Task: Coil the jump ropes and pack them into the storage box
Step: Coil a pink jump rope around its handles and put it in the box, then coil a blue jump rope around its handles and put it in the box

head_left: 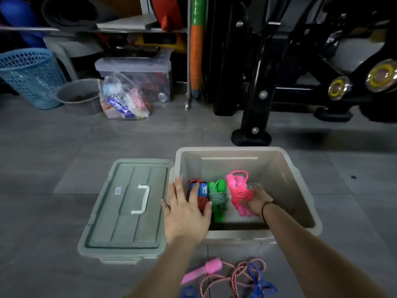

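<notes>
A grey storage box stands open on the floor. Inside lie a coiled red rope with blue handles, a coiled green-handled rope and a pink coiled rope. My right hand is inside the box and grips the pink coil. With fingers spread and straight, my left hand hovers over the box's left rim and touches the red and blue coil. Loose on the floor in front of the box lie a pink-handled red-and-white rope and a blue rope.
The box's grey lid with a white handle lies flat to the left of the box. Behind stand a blue basket, a grey bucket, a clear bin and black exercise equipment.
</notes>
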Demonstrator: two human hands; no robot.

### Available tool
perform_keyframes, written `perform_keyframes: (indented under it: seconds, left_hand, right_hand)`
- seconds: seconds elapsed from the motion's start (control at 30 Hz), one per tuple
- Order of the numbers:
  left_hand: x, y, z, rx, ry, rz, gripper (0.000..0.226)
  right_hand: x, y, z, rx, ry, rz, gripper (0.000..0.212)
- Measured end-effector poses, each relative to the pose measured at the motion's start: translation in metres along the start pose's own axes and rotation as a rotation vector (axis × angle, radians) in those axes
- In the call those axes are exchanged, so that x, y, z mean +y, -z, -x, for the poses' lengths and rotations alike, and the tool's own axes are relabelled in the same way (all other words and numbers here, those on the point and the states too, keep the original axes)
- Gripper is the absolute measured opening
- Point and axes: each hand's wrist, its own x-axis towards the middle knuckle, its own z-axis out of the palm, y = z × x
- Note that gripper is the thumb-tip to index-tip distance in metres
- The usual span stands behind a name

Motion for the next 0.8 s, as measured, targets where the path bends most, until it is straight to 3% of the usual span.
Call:
perform_keyframes:
  seconds: [0.07, 0.1, 0.17, 0.27, 0.37, 0.43, 0.5, 0.6, 0.7, 0.8]
  left_hand:
    - [0.0, -0.003, -0.003, -0.004, -0.011, -0.017, 0.063]
    - [0.0, -0.004, -0.004, -0.003, -0.01, -0.023, 0.062]
    - [0.001, -0.006, -0.005, 0.006, -0.01, -0.033, 0.062]
    - [0.003, -0.008, -0.005, 0.016, -0.012, -0.052, 0.062]
    - [0.003, -0.009, -0.005, 0.024, -0.011, -0.052, 0.063]
    - [0.004, -0.008, -0.005, 0.018, -0.014, -0.056, 0.062]
    - [0.004, -0.008, -0.006, 0.019, -0.016, -0.063, 0.063]
    - [0.005, -0.006, -0.006, 0.019, -0.012, -0.057, 0.068]
    - [0.003, 0.001, -0.007, -0.067, -0.034, -0.057, 0.068]
    - [-0.004, 0.017, -0.018, -0.235, -0.042, 0.205, 0.071]
  right_hand:
    - [0.014, -0.013, -0.028, -0.066, -0.01, -0.016, 0.066]
    - [0.01, -0.013, -0.027, -0.062, -0.038, -0.032, 0.06]
    - [0.003, -0.011, -0.021, -0.133, -0.144, -0.078, 0.023]
    - [0.007, -0.014, -0.025, -0.182, -0.239, -0.193, 0.019]
    - [0.004, -0.019, -0.019, -0.203, -0.221, -0.368, 0.007]
    - [0.002, -0.02, -0.02, -0.121, -0.201, -0.394, 0.036]
    - [-0.003, -0.017, -0.017, -0.021, -0.149, -0.274, 0.054]
    - [-0.021, -0.007, 0.009, 0.074, -0.026, 0.069, 0.039]
    - [-0.035, -0.002, 0.06, 0.117, 0.18, 0.239, 0.031]
    - [-0.024, -0.011, 0.114, 0.155, 0.332, 0.362, 0.027]
